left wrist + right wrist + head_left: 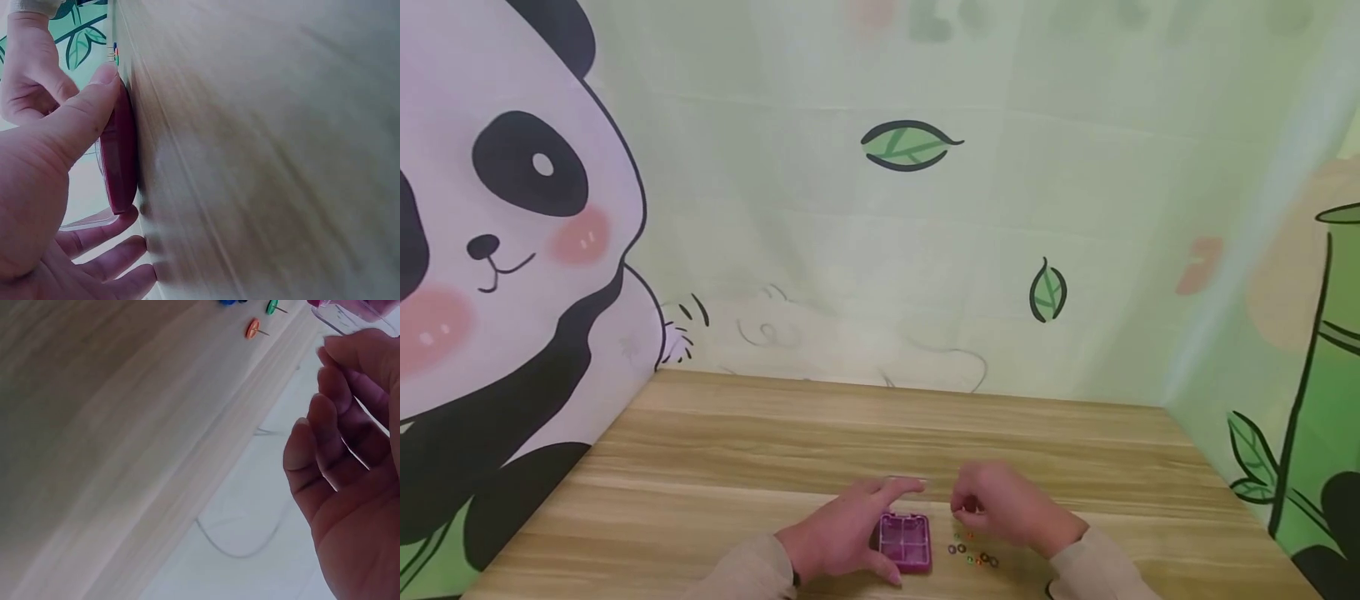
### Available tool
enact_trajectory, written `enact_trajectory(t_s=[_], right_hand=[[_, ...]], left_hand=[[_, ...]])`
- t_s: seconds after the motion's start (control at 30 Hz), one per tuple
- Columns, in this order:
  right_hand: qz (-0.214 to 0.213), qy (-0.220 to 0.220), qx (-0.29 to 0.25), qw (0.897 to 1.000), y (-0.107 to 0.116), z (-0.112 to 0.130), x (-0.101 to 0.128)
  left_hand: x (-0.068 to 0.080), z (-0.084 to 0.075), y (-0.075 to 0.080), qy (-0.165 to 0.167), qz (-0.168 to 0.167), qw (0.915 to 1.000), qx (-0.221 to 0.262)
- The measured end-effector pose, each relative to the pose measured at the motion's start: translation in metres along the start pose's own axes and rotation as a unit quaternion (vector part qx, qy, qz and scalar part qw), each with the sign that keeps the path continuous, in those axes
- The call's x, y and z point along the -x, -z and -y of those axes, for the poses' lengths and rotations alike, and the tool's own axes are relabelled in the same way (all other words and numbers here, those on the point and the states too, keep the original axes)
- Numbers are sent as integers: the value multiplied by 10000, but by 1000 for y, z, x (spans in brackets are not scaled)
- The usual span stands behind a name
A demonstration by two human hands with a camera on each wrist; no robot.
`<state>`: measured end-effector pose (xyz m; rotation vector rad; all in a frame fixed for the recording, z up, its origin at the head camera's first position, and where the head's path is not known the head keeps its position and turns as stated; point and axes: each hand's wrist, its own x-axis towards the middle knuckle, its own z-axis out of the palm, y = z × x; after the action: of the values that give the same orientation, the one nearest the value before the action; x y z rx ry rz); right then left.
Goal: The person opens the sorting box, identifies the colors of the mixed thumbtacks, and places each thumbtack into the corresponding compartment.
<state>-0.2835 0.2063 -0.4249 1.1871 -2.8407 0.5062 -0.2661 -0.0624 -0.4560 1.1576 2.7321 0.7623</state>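
A small purple case [905, 543] with clear dividers lies on the table, its transparent lid [94, 222] swung up at the far side. My left hand [848, 529] spans it from the left, thumb at the near edge and fingertips at the far end. Beside the case on the right lie several colourful thumbtacks [979, 560]. Some of them, an orange thumbtack [252, 329] and a green thumbtack [272, 307], stand point up. My right hand [1007, 507] hovers just beyond the tacks, thumb and index tips close together; I cannot tell whether a tack is between them.
The wood-grain table [760, 442] stretches out around the case. A printed panda-and-leaf cloth [850, 250] hangs behind it and along both sides.
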Motion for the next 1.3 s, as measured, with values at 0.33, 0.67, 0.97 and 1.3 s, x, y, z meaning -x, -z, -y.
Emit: enact_trajectory(t_s=[0.33,0.67,0.97,1.3], right_hand=[[463,175,453,9977,-3,-2,1],[470,356,346,9977,-6,-2,4],[492,311,324,9978,-10,0,2],[554,223,387,9975,-11,2,1]], left_hand=[[-1,1,-1,-25,-33,10000,-54],[0,-2,2,15,0,10000,-50],[0,0,0,45,40,10000,-11],[0,0,0,80,50,10000,14]])
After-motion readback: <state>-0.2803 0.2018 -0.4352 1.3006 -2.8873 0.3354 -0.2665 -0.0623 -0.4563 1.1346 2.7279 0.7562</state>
